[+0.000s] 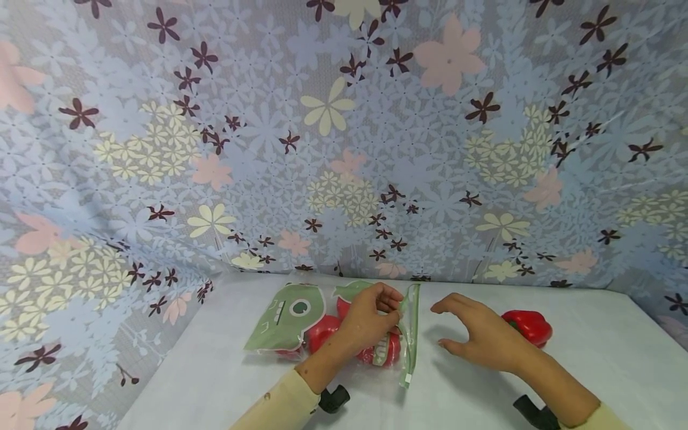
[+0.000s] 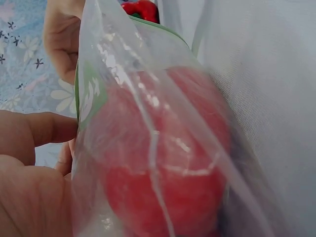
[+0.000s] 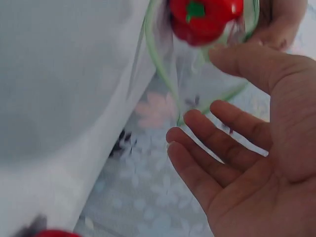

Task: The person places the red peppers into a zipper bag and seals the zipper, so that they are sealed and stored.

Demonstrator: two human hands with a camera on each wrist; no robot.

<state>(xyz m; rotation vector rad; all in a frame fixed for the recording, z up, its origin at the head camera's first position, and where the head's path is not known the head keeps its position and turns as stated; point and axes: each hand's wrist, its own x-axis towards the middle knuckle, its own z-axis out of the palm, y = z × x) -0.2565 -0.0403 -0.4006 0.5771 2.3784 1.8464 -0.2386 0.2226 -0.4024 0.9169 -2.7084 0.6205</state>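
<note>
A clear zip bag printed with a green monster face lies on the table, with red bell peppers showing through the plastic. My left hand pinches it near the green-edged mouth. From the left wrist, the bag's plastic covers a large red shape beside my fingers. My right hand is just right of the mouth, fingers spread and holding nothing. The right wrist view looks into the mouth, where a red pepper with a green stem sits above my open right hand.
Another red bell pepper lies on the white table, behind and right of my right hand. A white slider sits at the near end of the bag's zip. Flowered cloth hangs behind and at the sides.
</note>
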